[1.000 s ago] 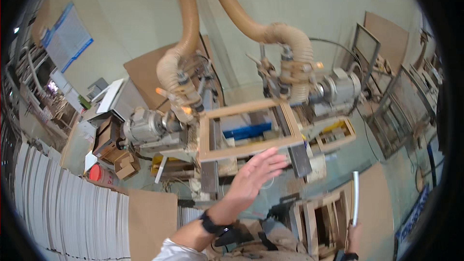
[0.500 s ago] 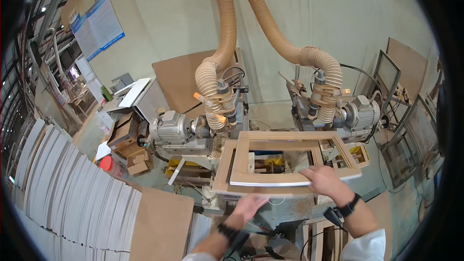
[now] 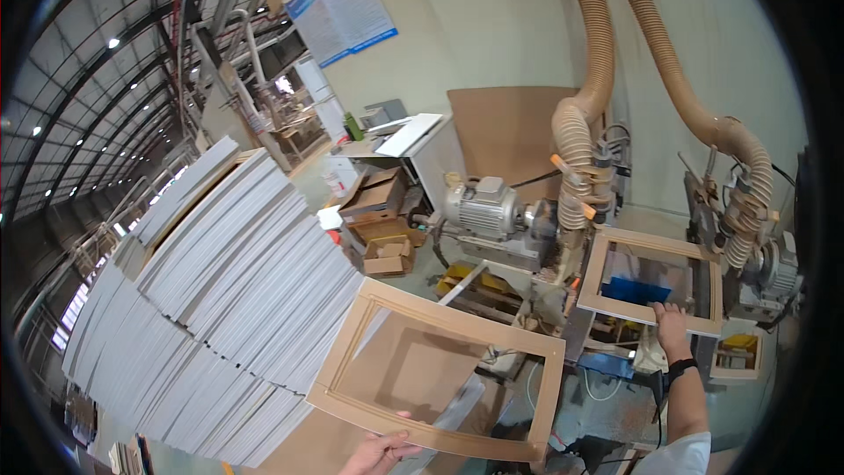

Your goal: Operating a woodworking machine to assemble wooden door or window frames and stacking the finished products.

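Observation:
Low in front of the stacked panels, a rectangular wooden frame point(image 3: 549, 396) with an open middle hangs tilted. My left hand point(image 3: 382, 453) grips its near rail, thumb on top and the other fingers partly hidden beneath. Farther right, a second wooden frame point(image 3: 659, 244) rests on the machine, also open in the middle. My right hand point(image 3: 671, 332) is closed over the near rail of that frame, with the fingers bent over its edge. A dark band circles the right wrist.
A tall stack of white-edged panels point(image 3: 255, 273) fills the left side. Beyond the held frame stand a grey electric motor point(image 3: 483, 208) and cardboard boxes point(image 3: 374, 193). Ribbed tan hoses point(image 3: 591, 44) drop to the machine heads. Another motor point(image 3: 778, 268) sits at the right.
The view has turned left. Both frames lay overlapping on the machine; now one is in my left hand, carried left toward the stack. My right hand is on the other frame.

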`<action>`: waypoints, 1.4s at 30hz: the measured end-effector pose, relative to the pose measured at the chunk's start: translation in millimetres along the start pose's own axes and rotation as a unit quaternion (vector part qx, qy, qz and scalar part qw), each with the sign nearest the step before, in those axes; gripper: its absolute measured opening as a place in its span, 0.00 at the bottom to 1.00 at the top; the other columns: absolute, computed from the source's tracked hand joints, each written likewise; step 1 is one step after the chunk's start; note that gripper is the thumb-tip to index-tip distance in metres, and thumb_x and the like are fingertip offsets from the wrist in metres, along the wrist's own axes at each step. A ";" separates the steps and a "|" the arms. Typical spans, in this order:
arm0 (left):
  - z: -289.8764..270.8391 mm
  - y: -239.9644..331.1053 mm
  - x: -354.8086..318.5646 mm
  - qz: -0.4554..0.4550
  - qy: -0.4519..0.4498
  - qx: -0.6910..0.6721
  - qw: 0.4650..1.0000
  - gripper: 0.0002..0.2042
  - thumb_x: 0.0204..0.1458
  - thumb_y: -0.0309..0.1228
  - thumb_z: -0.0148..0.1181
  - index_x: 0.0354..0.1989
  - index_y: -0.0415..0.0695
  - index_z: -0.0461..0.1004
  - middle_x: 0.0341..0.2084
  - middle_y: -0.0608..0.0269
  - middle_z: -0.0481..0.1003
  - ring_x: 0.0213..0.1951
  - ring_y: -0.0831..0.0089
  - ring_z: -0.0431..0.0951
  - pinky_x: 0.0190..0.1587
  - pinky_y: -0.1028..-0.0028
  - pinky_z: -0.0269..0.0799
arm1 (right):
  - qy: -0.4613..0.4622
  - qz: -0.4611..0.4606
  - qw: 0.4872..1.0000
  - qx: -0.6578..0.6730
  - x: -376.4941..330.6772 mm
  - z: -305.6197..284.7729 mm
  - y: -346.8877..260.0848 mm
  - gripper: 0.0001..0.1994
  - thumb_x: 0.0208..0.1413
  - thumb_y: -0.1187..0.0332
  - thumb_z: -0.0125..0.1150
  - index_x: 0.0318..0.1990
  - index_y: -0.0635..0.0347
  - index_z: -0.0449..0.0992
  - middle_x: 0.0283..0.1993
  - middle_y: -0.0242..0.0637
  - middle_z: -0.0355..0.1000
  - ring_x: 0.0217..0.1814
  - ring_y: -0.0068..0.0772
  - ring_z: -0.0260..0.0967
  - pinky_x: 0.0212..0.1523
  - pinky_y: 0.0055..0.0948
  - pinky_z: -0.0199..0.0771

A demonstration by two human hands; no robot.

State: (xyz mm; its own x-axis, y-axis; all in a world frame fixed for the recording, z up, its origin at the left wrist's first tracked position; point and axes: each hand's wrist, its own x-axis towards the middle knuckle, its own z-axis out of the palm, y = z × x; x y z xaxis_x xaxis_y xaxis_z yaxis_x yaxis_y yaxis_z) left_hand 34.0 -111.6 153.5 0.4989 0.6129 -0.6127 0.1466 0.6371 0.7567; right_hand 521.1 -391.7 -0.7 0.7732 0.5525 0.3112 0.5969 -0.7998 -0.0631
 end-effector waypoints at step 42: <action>-65.4 453.5 30.7 0.361 0.485 0.647 0.465 0.20 0.47 0.50 0.51 0.45 0.52 0.70 0.42 0.51 0.69 0.45 0.55 0.68 0.42 0.61 0.67 | -0.123 0.508 0.814 0.254 -493.9 43.8 50.6 0.19 0.48 0.64 0.54 0.44 0.69 0.67 0.39 0.51 0.69 0.39 0.45 0.67 0.38 0.37 0.68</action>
State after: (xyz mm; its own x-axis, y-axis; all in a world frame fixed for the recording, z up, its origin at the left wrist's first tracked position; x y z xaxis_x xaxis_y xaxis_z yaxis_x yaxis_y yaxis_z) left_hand 60.0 226.7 463.0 0.2895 0.7715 0.5665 0.9439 -0.3284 -0.0352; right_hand 178.7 -694.8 -199.1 0.9053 -0.2535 -0.3409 -0.4137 -0.7081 -0.5722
